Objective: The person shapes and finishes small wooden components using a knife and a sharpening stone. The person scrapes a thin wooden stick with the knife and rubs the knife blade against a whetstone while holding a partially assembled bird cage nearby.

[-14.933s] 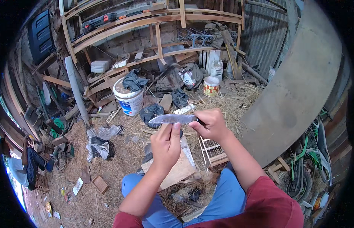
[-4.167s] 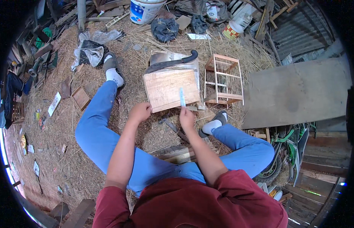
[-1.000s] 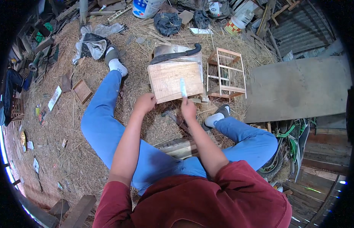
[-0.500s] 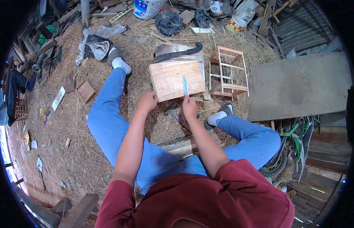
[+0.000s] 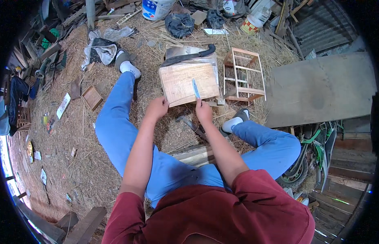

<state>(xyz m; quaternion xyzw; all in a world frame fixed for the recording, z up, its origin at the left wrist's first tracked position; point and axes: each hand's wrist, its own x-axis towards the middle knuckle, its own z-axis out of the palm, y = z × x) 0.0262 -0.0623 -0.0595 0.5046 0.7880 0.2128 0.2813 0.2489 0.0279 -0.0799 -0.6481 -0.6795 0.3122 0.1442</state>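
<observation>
In front of me a pale flat wooden board [image 5: 179, 83] rests on a low block, its near edge toward me. My left hand [image 5: 157, 107] is closed at the board's near left corner, pinching its edge. A knife [image 5: 196, 88] with a narrow bluish blade is in my right hand [image 5: 203, 111], its handle mostly hidden by the fingers. The blade lies over the right part of the board and points away from me. Just beyond the board lies a large machete [image 5: 187, 56] with a dark blade and a curved black handle.
A small slatted wooden frame [image 5: 247, 75] stands right of the board, with a large flat panel [image 5: 319, 89] beyond it. A shallow wooden tray [image 5: 92, 97] lies on the left. Buckets [image 5: 157, 9] and black bags [image 5: 179, 25] line the far side. A dark metal tool [image 5: 191, 125] lies between my legs.
The knife's tip has swung slightly left over the board, and my right hand has shifted a little. My left hand keeps its place at the corner.
</observation>
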